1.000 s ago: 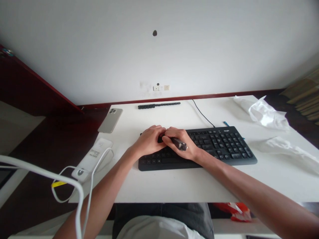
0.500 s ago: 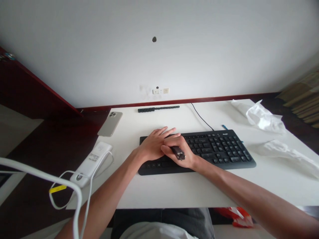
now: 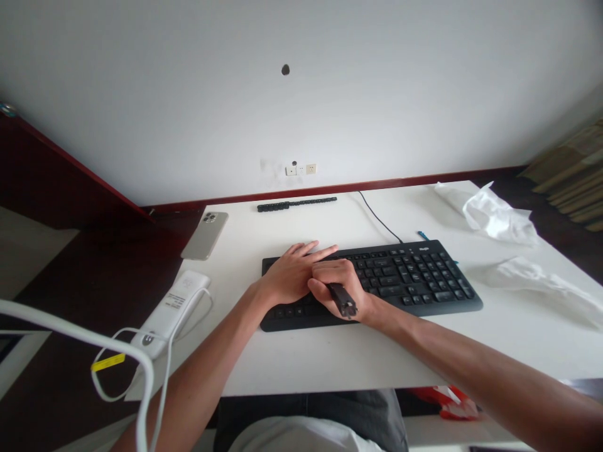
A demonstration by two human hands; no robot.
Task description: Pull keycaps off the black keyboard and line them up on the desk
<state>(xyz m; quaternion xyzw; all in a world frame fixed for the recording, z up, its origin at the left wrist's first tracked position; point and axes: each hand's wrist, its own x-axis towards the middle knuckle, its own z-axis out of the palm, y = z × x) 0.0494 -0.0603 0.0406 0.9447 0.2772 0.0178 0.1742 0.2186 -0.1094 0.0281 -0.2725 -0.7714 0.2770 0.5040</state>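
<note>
A black keyboard lies on the white table in front of me. My left hand rests over its left part, palm down with the fingers stretched out. Against it, my right hand is wrapped round a dark brown handle-like tool, whose blunt end points towards me. The tool's far end is hidden under my hands, so its kind cannot be made out. Both hands cover many of the left keys.
At the back of the table lies a row of small black pieces. A phone and a white power strip with a cord lie left. Crumpled white wrapping and a blue stick-like item are on the right.
The tool's near end has moved slightly down and right in my right hand. My left hand's fingers have shifted a little on the keyboard. The whole view has moved slightly.
</note>
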